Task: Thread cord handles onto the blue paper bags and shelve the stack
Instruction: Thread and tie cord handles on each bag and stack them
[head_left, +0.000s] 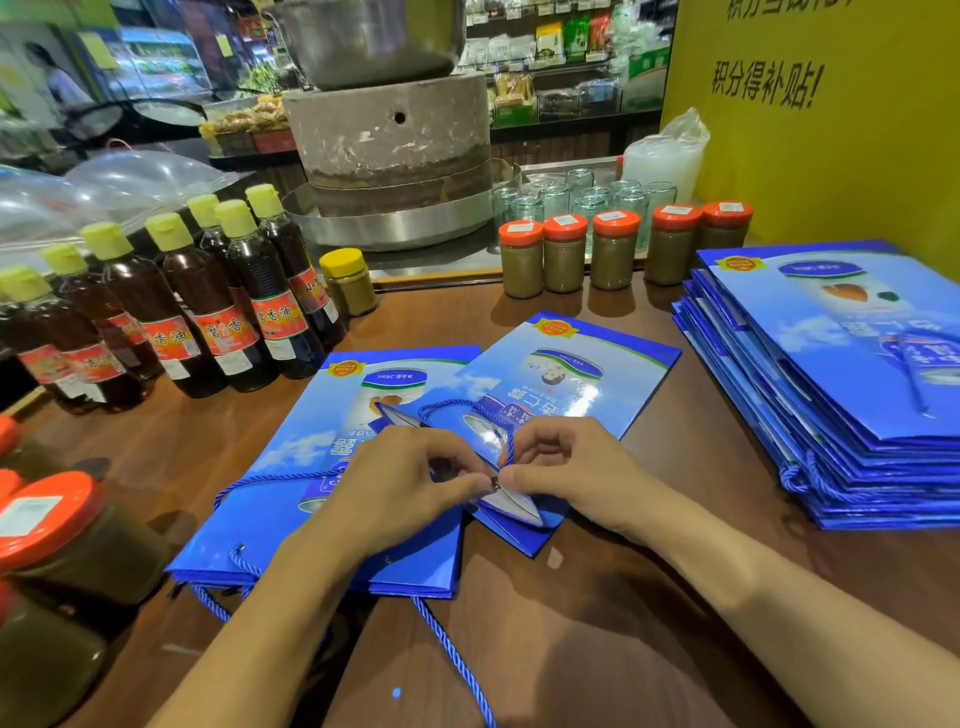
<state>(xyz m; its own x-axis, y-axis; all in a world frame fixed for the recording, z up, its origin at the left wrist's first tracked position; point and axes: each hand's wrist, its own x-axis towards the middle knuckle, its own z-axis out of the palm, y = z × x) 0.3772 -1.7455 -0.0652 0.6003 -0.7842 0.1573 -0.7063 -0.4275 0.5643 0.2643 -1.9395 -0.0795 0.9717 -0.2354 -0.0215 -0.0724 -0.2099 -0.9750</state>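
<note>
Bright overhead shop light, wide-angle edge warp, soft blurred background.

A brown wooden table (597, 623) meets a yellow wall (857, 171), with stocked shop shelves (561, 67) behind.

On the table (649, 597), two flat bags lie at the centre: the left bag (291, 499) sits nearer the person, and the right bag (587, 364) overlaps its far right corner. Both hands meet over that overlap, the left hand (410, 483) beside the right hand (566, 473), with a cord (457, 408) looping just behind them. A stack of bags (831, 405) lies well to the right. Bottles (208, 306) stand to the left, and a row of jars (613, 254) stands behind the bags.
</note>
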